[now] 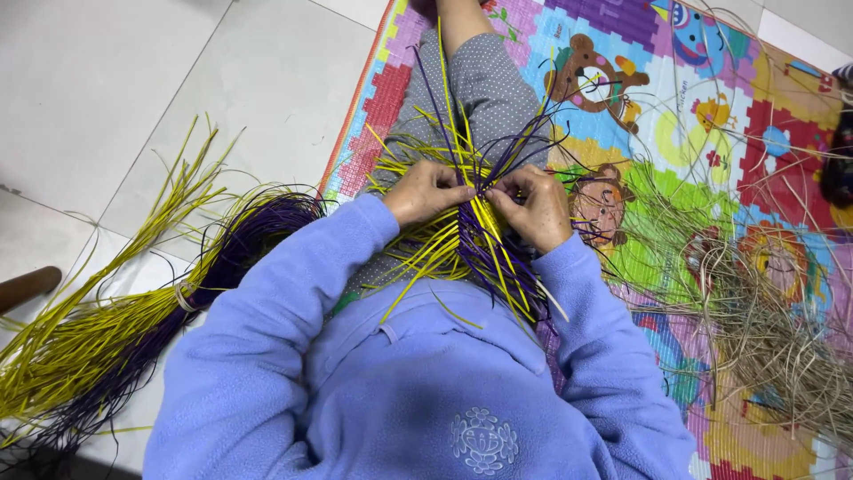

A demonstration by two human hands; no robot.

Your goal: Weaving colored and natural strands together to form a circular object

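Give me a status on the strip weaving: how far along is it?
Early stage. Done: only a small woven patch of yellow and purple strips sits on the lap, with long loose ends fanning out all round. In hand: left hand and right hand pinch strips at the patch's middle. Left: the large tied bundle of yellow and purple strips on the floor and the pale tangled fibre pile on the mat lie apart from the hands.

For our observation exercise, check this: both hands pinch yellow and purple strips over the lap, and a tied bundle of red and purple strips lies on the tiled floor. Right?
Not quite. The head view shows the tied bundle is yellow and purple, not red. The rest holds: the left hand and right hand pinch the yellow and purple strips over the lap.
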